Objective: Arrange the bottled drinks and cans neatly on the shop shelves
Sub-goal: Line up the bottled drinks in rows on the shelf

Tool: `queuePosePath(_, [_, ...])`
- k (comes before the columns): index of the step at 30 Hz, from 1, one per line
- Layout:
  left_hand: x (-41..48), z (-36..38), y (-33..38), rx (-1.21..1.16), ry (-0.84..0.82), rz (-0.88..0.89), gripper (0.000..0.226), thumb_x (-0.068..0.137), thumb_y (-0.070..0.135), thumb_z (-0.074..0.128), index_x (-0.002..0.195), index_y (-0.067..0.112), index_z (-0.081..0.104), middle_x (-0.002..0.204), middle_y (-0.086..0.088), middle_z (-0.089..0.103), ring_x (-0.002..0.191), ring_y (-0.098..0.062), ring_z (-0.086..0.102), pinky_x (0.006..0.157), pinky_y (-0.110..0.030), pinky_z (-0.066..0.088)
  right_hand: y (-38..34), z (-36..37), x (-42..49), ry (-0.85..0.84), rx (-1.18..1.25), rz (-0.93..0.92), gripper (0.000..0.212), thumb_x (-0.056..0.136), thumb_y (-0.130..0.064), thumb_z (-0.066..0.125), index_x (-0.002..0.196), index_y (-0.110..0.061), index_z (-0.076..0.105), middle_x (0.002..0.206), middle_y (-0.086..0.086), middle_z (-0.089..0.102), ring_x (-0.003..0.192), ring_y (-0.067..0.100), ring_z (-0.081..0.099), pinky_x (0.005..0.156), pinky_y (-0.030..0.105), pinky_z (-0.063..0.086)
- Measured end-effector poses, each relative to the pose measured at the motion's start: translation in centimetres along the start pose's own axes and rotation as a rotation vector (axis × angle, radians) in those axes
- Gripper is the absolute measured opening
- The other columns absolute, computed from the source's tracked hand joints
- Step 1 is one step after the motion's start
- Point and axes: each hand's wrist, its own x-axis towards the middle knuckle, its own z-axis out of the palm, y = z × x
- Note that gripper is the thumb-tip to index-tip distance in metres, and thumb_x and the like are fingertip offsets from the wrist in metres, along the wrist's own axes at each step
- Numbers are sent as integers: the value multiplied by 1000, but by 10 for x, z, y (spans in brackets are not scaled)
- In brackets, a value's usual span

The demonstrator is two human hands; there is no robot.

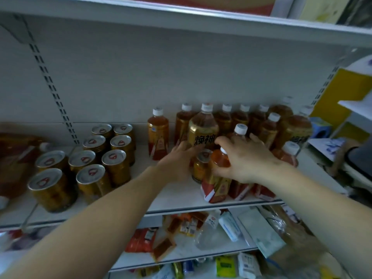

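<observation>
White shelf (177, 197): my right hand (247, 160) grips a bottle (216, 184) near its cap; left hand (177, 160) blurred, hold unclear; swinging could topple the can (201, 166) between them

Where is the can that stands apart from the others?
In the head view, the lone can stands right of centre on the shelf, between the left hand and right hand, before the big gold-labelled bottle.

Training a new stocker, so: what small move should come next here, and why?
Probably the left hand should carry the lone can over to the cans on the left: it stands among bottles, beside the front bottle the right hand grips.
</observation>
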Motion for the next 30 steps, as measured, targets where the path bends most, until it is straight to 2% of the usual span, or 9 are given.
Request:
queuePosePath(2, [10,20,0,-13,-25,-11,78,86,38,62,148,39,15,145,-10,23,129,-36,34,107,-36,32,2,5,0,26,19,-18,73,79,-70,49,136,-30,26,125,6,50,122,32,44,113,51,18])
queuePosePath(4, [11,31,4,-346,-46,-31,61,88,29,64,143,27,38,143,-13,33,119,-28,45,99,-28,37,5,6,0,51,32,-34,74,79,-68,52,136,-30,26,125,6,49,121,32,44,113,51,18])
queuePosePath(6, [10,39,10,-621,35,-68,36,90,14,61,124,25,56,132,-14,48,100,-17,58,84,-29,50,6,7,0,48,41,-44,79,76,-68,56,138,-30,24,127,5,48,123,31,43,114,51,15])
queuePosePath(9, [6,51,8,-622,180,-58,50,84,1,62,125,28,52,122,-4,52,94,-12,60,70,-16,53,8,9,0,65,46,-60,83,75,-69,59,139,-32,21,128,3,47,126,28,41,117,49,7])
queuePosePath(12, [-15,47,-5,-587,293,-159,57,77,12,72,128,24,50,118,3,49,102,-13,54,85,-21,48,9,6,-4,79,86,-76,77,79,-65,59,139,-32,23,129,1,46,133,26,34,118,41,6])
queuePosePath(14, [-37,41,-21,-568,341,-235,59,76,12,75,128,22,50,118,2,46,103,-14,54,87,-23,46,2,2,-6,68,127,-106,74,80,-62,61,139,-35,25,132,-3,44,135,27,30,110,39,23])
queuePosePath(18, [-84,30,-58,-524,379,-315,62,74,13,77,129,23,49,116,5,40,102,-16,54,87,-24,44,-28,-2,17,39,261,-189,72,82,-48,68,140,-36,26,144,-3,35,118,24,49,84,32,39])
queuePosePath(24, [-124,27,-70,-451,393,-379,65,74,21,75,131,28,46,118,9,39,112,-18,50,92,-30,45,-83,-5,88,100,487,-281,78,80,-29,76,142,-30,30,139,6,40,119,23,48,82,24,35])
queuePosePath(30, [-121,30,-63,-501,397,-386,70,75,24,77,133,24,39,132,3,41,117,-19,49,94,-30,43,-104,0,118,79,506,-278,90,79,-28,76,148,-29,19,146,12,33,129,31,41,98,31,35])
